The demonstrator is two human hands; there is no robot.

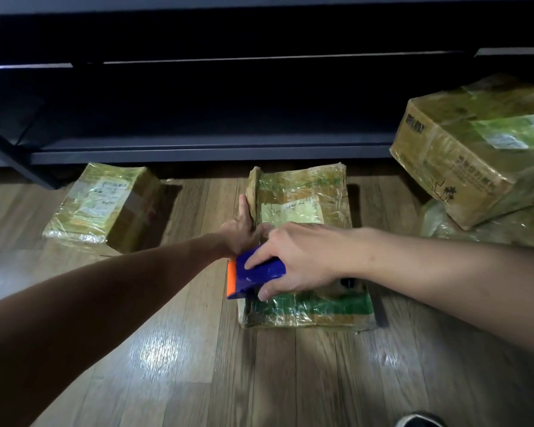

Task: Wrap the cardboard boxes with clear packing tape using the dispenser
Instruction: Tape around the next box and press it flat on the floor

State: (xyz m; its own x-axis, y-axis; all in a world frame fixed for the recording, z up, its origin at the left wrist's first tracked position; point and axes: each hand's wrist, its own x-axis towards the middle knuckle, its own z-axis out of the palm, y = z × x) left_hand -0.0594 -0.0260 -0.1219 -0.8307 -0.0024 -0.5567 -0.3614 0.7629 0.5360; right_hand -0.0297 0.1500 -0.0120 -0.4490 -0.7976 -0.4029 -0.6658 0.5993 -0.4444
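While a flat taped cardboard box [302, 211] lies on the wooden floor [228, 365], the right grip [296, 257] clasps a blue and orange tape dispenser [259, 272] at that box's near left corner. The left grip [242, 229], released, fingers straight, presses the box's left edge. A smaller box [102, 204] lies left of it, a larger box [475, 149] right.

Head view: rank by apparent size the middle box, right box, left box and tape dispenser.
Middle box and right box: alike, right one cropped by the frame, unranked.
Then left box.
Smallest: tape dispenser.

Four boxes [105, 208] [302, 192] [475, 149] [490, 226], one dispenser [261, 272]
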